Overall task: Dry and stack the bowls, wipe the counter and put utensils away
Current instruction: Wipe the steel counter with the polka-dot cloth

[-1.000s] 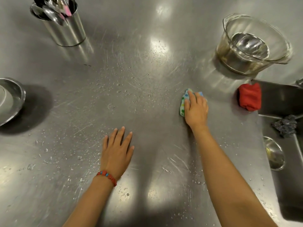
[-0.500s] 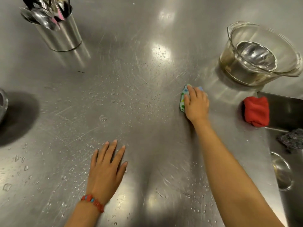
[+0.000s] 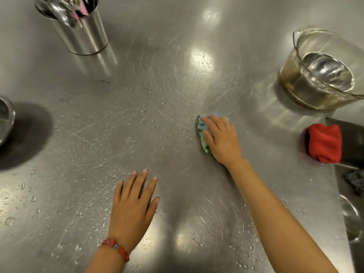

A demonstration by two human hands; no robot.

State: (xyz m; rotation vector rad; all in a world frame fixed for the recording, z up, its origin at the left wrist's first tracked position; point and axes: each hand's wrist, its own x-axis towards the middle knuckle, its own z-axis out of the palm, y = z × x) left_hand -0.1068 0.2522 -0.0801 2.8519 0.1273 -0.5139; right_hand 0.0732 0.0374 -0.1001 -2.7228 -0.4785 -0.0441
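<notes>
Left hand: the left hand (image 3: 132, 209) lies flat on the wet steel tabletop (image 3: 137, 115) nearest the person, fingers straight and spread, holding nothing; a beaded bracelet (image 3: 116, 249) sits on the wrist.
Slip risk: that palm seems to be bracing on a surface scattered with droplets (image 3: 29, 194), so leaning harder could let it skid.
Right hand: the right hand (image 3: 220, 138) presses down on a spotted cleaning cloth (image 3: 201, 133), fingers fairly straight over it, with only the cloth's left edge showing.
Wipe risk: much of the water lies left of the cloth; a small, possibly soaked cloth may just push beads about and leave streaks.
Sink side: a red cloth (image 3: 325, 142) rests at the sink edge (image 3: 346, 125); a wide sweep rightward could knock it in.
Left edge: a metal bowl (image 3: 6, 119) is half out of view, well apart from both hands.
Far right: the glass bowl (image 3: 323, 69), with a steel bowl nested inside, stands near the sink corner; a careless stroke could nudge it.
Far left: the utensil holder (image 3: 78, 26) stands upright, filled with cutlery, and could tip if bumped.
</notes>
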